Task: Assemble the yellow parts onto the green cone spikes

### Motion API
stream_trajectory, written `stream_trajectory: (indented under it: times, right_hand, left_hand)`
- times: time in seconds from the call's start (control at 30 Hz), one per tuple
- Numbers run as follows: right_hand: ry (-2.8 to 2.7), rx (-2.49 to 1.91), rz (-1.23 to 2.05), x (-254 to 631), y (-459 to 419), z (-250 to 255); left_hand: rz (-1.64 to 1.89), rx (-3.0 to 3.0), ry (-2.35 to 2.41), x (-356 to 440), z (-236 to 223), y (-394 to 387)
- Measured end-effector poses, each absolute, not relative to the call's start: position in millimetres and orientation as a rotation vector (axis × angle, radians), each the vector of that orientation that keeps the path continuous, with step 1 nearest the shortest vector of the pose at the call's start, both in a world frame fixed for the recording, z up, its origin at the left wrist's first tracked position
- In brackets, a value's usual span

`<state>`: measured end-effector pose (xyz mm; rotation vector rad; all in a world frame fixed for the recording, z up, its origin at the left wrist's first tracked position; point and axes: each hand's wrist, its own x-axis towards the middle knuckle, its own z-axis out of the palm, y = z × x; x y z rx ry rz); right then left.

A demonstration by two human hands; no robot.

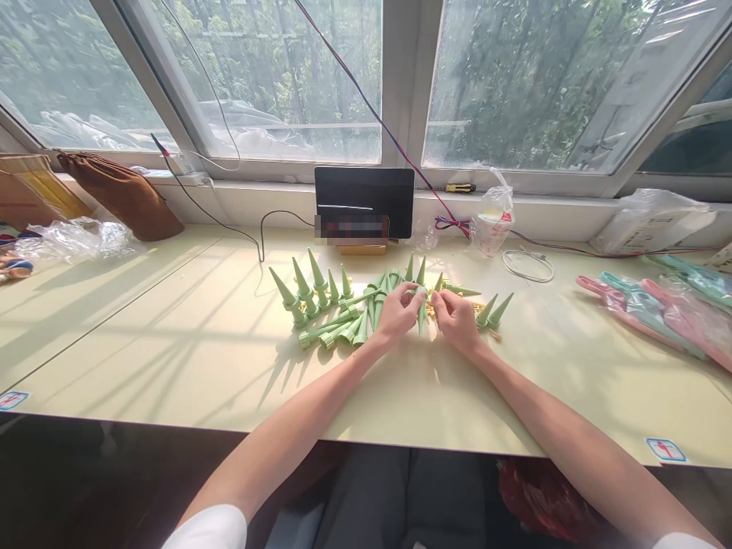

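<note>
Many green plastic cone spikes (320, 297) lie and stand on the pale yellow table (171, 335), some upright at the left, others laid flat. My left hand (397, 313) is closed, pinching a green cone (422, 311) that points downward between my hands. My right hand (454, 316) is closed in a pinch just right of that cone, fingers on a small yellowish piece (433, 307) that I cannot make out clearly. More small yellow pieces (479, 308) and two cones (495, 311) lie just right of my right hand.
A dark screen (364, 200) leans against the window sill behind the cones. A brown pouch (123, 194) and clear plastic wrap (74, 238) sit at the far left. A knotted plastic bag (492, 217), a white cable (529, 264) and pink and teal packaged items (657, 309) lie to the right.
</note>
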<state>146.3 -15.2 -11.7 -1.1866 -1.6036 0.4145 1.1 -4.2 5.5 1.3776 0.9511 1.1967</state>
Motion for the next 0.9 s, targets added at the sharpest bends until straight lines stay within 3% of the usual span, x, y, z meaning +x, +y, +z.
stream_trajectory:
  times: [0.5, 0.9]
  right_hand:
    - [-1.567, -1.225, 0.462, 145.0, -17.2, -9.9]
    - [-1.311, -1.149, 1.051, 147.2, -14.1, -10.6]
  left_hand:
    - [1.178, 1.494, 0.953, 0.0, -1.3, -2.1]
    - [1.188, 1.755, 0.924, 1.0, 0.1, -8.1]
